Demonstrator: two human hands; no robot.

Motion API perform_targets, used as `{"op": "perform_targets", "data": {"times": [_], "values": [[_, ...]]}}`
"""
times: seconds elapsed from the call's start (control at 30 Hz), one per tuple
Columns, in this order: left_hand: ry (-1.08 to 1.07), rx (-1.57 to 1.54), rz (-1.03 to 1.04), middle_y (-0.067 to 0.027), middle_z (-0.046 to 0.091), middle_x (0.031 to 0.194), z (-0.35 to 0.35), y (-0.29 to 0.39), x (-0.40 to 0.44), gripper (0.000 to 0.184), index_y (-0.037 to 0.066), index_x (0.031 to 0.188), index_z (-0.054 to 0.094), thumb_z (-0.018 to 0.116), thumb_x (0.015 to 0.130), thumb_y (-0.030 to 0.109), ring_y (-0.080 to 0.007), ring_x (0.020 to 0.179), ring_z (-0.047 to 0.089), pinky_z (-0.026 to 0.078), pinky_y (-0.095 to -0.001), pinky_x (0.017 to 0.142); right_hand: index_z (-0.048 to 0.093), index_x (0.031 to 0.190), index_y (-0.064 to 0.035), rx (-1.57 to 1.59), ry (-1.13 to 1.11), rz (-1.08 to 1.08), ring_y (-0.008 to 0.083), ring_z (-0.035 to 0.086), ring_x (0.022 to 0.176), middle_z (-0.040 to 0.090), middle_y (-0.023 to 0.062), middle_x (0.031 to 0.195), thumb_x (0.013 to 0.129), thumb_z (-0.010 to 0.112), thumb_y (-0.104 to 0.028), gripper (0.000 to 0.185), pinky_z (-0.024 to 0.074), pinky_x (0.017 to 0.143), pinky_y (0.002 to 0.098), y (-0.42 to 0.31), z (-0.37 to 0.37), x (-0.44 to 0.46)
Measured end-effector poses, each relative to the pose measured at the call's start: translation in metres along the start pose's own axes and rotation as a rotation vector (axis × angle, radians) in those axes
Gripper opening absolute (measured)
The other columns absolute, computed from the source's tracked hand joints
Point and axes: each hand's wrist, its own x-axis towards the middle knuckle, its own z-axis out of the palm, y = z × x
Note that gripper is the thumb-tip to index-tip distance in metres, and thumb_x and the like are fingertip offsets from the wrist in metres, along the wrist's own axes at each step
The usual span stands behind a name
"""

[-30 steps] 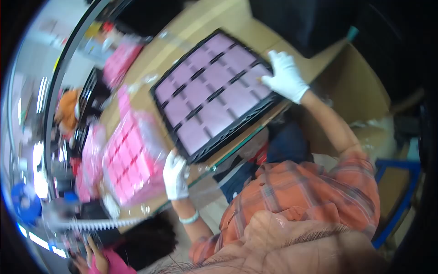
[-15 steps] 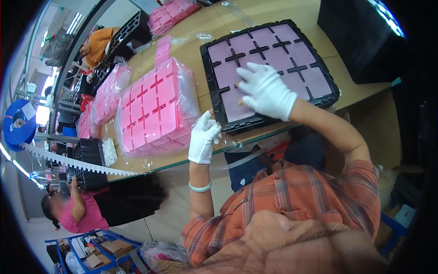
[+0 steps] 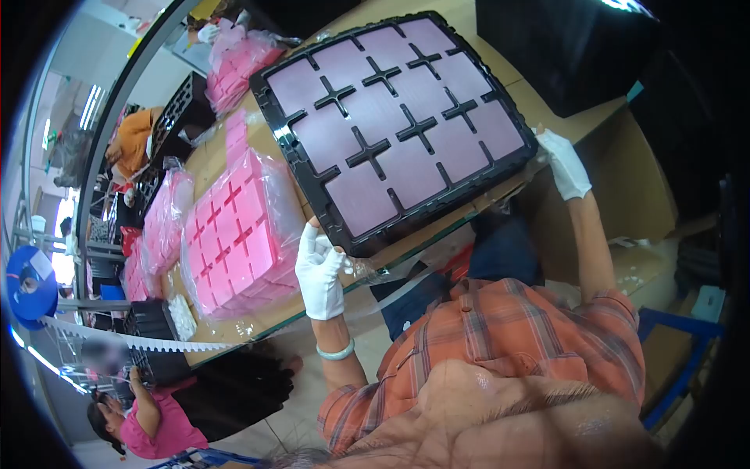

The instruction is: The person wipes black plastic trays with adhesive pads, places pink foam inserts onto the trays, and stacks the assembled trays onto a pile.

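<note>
A black plastic tray (image 3: 471,187) with cross-shaped ribs lies in front of me, its cells covered in pale pink-lilac sheet (image 3: 360,202). My left hand (image 3: 320,273), in a white glove with bare fingertips, grips the tray's near left corner. At the near right corner, my right hand (image 3: 564,164), gloved the same way, is closed on the rim. Whether the tray's underside touches the table cannot be seen. Left of the tray stands a stack of bright pink cross-slotted sheets (image 3: 230,234) in clear plastic wrap.
More wrapped pink stacks (image 3: 166,207) line the table's left side. A tall black box (image 3: 562,55) stands at the back right, and an open cardboard box (image 3: 625,172) below it. One person in pink (image 3: 160,422) is at the left; another in orange (image 3: 131,141) sits farther back.
My right hand has left the sheet's surface for the tray's right corner. The tray looks larger and turned, with both hands on it. The view has shifted too.
</note>
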Motion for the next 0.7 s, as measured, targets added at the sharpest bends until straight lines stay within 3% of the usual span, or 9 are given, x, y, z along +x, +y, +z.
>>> {"op": "perform_targets", "data": {"times": [0.07, 0.17, 0.23, 0.3, 0.4, 0.43, 0.53, 0.63, 0.7], "values": [[-0.013, -0.005, 0.032, -0.0014, 0.061, 0.084, 0.003, 0.006, 0.000, 0.064, -0.001, 0.136, 0.043, 0.072, 0.080, 0.006, -0.0055, 0.062, 0.054, 0.044, -0.0174, 0.053, 0.065, 0.114, -0.0010, 0.122, 0.028, 0.026, 0.0077, 0.046, 0.071, 0.062, -0.0017, 0.087, 0.096, 0.052, -0.037, 0.042, 0.0388, 0.065, 0.0246, -0.009, 0.003, -0.011], [-0.059, -0.021, 0.052, -0.0020, 0.061, 0.090, 0.003, 0.012, 0.002, 0.068, 0.002, 0.140, 0.036, 0.070, 0.081, 0.005, -0.0057, 0.060, 0.054, 0.043, -0.0166, 0.050, 0.063, 0.115, 0.0015, 0.308, 0.025, -0.141, 0.0070, 0.047, 0.072, 0.062, -0.0008, 0.089, 0.097, 0.051, -0.030, 0.038, 0.0385, 0.066, 0.0225, -0.027, -0.011, -0.024], [-0.035, -0.010, 0.062, -0.0033, 0.060, 0.099, 0.012, 0.023, 0.006, 0.073, 0.002, 0.143, 0.032, 0.070, 0.081, 0.005, -0.0053, 0.061, 0.053, 0.044, -0.0160, 0.050, 0.059, 0.120, 0.0029, 0.482, 0.011, -0.184, 0.0058, 0.047, 0.071, 0.061, 0.0008, 0.095, 0.097, 0.053, -0.024, 0.036, 0.0388, 0.066, 0.0206, -0.066, -0.017, -0.036], [-0.102, -0.060, 0.088, -0.0013, 0.055, 0.097, 0.036, 0.035, 0.020, 0.075, 0.000, 0.142, 0.034, 0.074, 0.078, 0.006, -0.0069, 0.066, 0.053, 0.046, -0.0196, 0.053, 0.057, 0.123, 0.0021, 0.585, 0.107, -0.255, 0.0051, 0.047, 0.070, 0.060, 0.0007, 0.096, 0.096, 0.054, -0.021, 0.036, 0.0391, 0.064, 0.0194, -0.102, -0.034, -0.044], [-0.298, -0.063, 0.227, -0.0031, 0.053, 0.118, 0.087, 0.049, 0.056, 0.078, 0.003, 0.147, 0.023, 0.066, 0.083, 0.002, -0.0023, 0.058, 0.047, 0.046, -0.0185, 0.048, 0.059, 0.118, -0.0003, 0.699, 0.125, -0.427, 0.0045, 0.049, 0.070, 0.058, -0.0016, 0.090, 0.095, 0.055, -0.018, 0.029, 0.0402, 0.062, 0.0200, -0.120, -0.086, -0.014], [-0.392, -0.028, 0.268, -0.0007, 0.053, 0.109, 0.109, 0.057, 0.068, 0.074, 0.002, 0.147, 0.023, 0.063, 0.085, 0.002, -0.0028, 0.057, 0.045, 0.043, -0.0187, 0.048, 0.062, 0.113, -0.0020, 0.696, 0.159, -0.480, 0.0046, 0.050, 0.072, 0.060, -0.0023, 0.090, 0.095, 0.055, -0.017, 0.025, 0.0401, 0.062, 0.0201, -0.125, -0.107, -0.002], [-0.406, 0.028, 0.209, 0.0017, 0.044, 0.087, 0.204, 0.081, 0.087, 0.061, 0.000, 0.144, 0.027, 0.055, 0.091, 0.004, -0.0048, 0.061, 0.041, 0.038, -0.0197, 0.052, 0.062, 0.105, -0.0038, 0.773, 0.319, -0.525, 0.0057, 0.048, 0.063, 0.054, -0.0042, 0.078, 0.092, 0.059, -0.011, 0.015, 0.0390, 0.057, 0.0207, -0.149, -0.181, 0.050], [-0.571, 0.083, 0.237, 0.0012, 0.048, 0.085, 0.275, 0.085, 0.137, 0.036, -0.003, 0.126, 0.050, 0.054, 0.092, 0.005, -0.0054, 0.067, 0.046, 0.040, -0.0177, 0.058, 0.062, 0.102, -0.0036, 0.574, 0.499, -0.523, 0.0073, 0.051, 0.062, 0.054, -0.0019, 0.077, 0.090, 0.064, -0.015, 0.017, 0.0436, 0.056, 0.0228, -0.171, -0.257, 0.103], [-0.597, 0.090, 0.265, -0.0034, 0.051, 0.088, 0.321, 0.072, 0.173, 0.046, -0.003, 0.132, 0.041, 0.057, 0.090, 0.004, -0.0099, 0.070, 0.051, 0.044, -0.0224, 0.059, 0.062, 0.101, -0.0026, 0.578, 0.672, -0.435, 0.0105, 0.055, 0.066, 0.056, 0.0023, 0.080, 0.089, 0.067, -0.020, 0.021, 0.0489, 0.058, 0.0257, -0.183, -0.288, 0.131]]}}
